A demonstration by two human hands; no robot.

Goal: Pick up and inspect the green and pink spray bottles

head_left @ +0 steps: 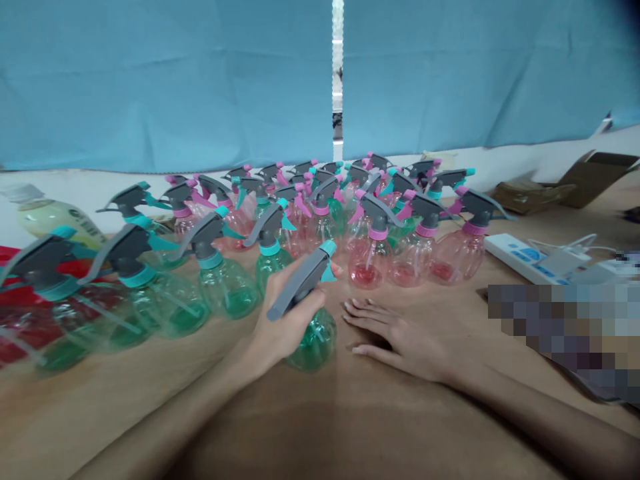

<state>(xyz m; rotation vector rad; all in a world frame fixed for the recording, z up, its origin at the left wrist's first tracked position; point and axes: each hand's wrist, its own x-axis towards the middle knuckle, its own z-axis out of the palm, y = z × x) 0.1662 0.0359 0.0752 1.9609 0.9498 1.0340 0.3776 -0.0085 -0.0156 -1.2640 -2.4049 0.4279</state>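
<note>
My left hand (280, 320) is wrapped round the neck of a green spray bottle (313, 343) with a grey trigger and teal nozzle, standing on the brown table (350, 427). My right hand (395, 333) lies flat on the table just right of that bottle, fingers stretched out and holding nothing. Behind them stand several spray bottles: green ones (225, 283) to the left, pink ones (367, 263) in the middle and to the right.
A white power strip (520, 257) with cables lies at the right. Open cardboard boxes (590, 177) sit at the far right. A bottle of yellowish liquid (55, 217) lies at the far left. A blue curtain (200, 80) hangs behind the table.
</note>
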